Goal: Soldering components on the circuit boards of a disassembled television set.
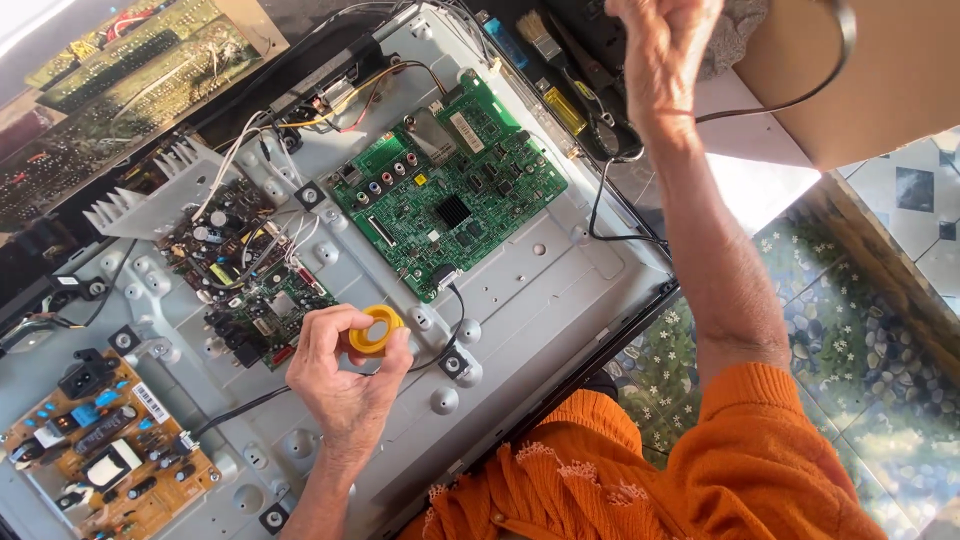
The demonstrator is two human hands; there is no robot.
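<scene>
Opened flat-screen chassis (560, 300) lying face down, three circuit boards exposed, tiled floor (870, 330) to the right

Left hand (345, 375) fingers clamped on yellow tape roll (375, 330), just over bare metal between green main board (450, 185) and small centre board (250, 270). Right hand (665, 50) raised, fingers closed on black cable (800, 95). Best to keep roll low and off the thin black lead (455, 320). Chassis edge near the orange sleeve (760, 450); open room only on the lower panel
</scene>
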